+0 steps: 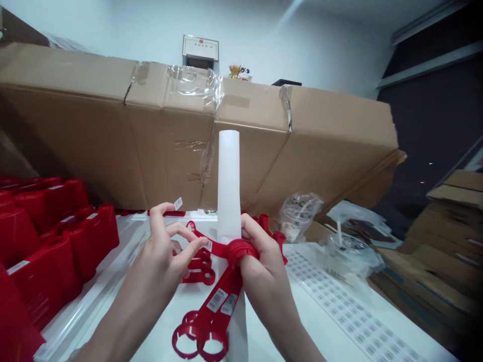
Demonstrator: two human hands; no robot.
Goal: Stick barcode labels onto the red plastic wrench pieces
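My right hand (266, 266) is closed around several red plastic pieces (226, 281) with ring-shaped ends, which fan out from it. Two of them, pointing down toward me, carry white barcode stickers (217, 300). My left hand (166, 251) pinches a small white sticker (208, 245) between thumb and a finger, against or just over a red arm pointing left. On its raised index fingertip clings a second sticker (178, 203). Behind the held pieces rises a white cylinder (229, 186); its lower part is partly hidden by them and my right hand.
Stacked red parts (56, 236), some with labels, fill the left side beside clear plastic strips (94, 291). More red ringed pieces (204, 275) lie beyond my left hand. A sticker sheet (347, 306) lies at right, near plastic bags (302, 213). Large cardboard (249, 156) walls the back.
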